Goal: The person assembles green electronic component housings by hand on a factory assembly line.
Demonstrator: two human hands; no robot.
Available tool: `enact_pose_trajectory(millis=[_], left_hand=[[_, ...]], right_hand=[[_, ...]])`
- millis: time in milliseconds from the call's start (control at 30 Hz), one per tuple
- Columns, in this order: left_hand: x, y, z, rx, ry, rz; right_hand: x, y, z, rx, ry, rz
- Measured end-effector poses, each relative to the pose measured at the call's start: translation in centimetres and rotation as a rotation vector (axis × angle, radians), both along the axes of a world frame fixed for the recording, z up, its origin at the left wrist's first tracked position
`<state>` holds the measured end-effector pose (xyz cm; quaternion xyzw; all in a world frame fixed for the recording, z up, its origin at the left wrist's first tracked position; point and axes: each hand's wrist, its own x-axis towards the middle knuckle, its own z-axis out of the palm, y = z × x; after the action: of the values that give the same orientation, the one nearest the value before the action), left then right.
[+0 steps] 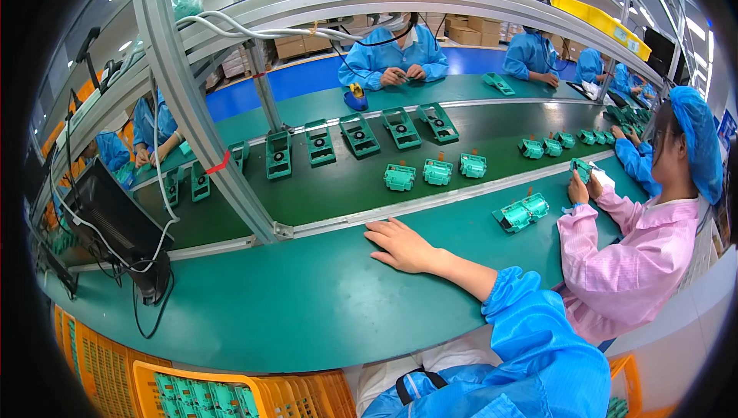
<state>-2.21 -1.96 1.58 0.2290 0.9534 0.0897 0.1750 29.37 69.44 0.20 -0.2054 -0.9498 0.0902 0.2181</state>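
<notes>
- The person's right hand [400, 245] lies flat, palm down, on the green work surface [307, 303], fingers stretched out and slightly spread toward the belt; it holds nothing. It looks like a resting or bracing pose, since nothing is under the palm.
- The left hand is not in view, so its state cannot be told.
- An orange crate [254, 391] at the lower edge holds green plastic parts, kept within reach just below the work surface.
- Nearest the fingers [378, 227], apart from them to the right, sits a pair of green housings [523, 214] on the work surface, closer to the neighbour in the pink coat [638, 257], who holds a similar part up in both hands.
- Just beyond the fingertips runs the dark conveyor belt [323, 187]; three small green housings [436, 172] stand on it in a row, well apart from the hand.
- Farther back, flat green fan trays [360, 135] lie in a line on the belt.
- Across the belt, workers in blue coats [396, 57] sit at the far side.
</notes>
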Motion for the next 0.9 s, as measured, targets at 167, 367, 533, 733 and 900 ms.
enact_pose_trajectory(millis=[167,367,533,733,900], left_hand=[[0.2,0.7,0.5,-0.013,-0.007,-0.008],[0.7,1.5,1.4,-0.02,-0.027,0.003],[0.9,1.1,1.2,0.01,-0.056,0.039],[1.8,2.8,2.6,-0.017,-0.031,0.04],[1.9,2.5,2.6,-0.002,-0.03,0.052]], right_hand=[[0.1,0.2,-0.1,-0.009,0.002,-0.005],[0.3,0.1,0.1,-0.004,0.0,-0.002],[0.3,0.0,0.1,-0.004,0.0,0.001],[0.3,0.1,0.2,-0.013,-0.009,-0.002],[0.3,0.0,0.4,-0.027,-0.01,-0.001]])
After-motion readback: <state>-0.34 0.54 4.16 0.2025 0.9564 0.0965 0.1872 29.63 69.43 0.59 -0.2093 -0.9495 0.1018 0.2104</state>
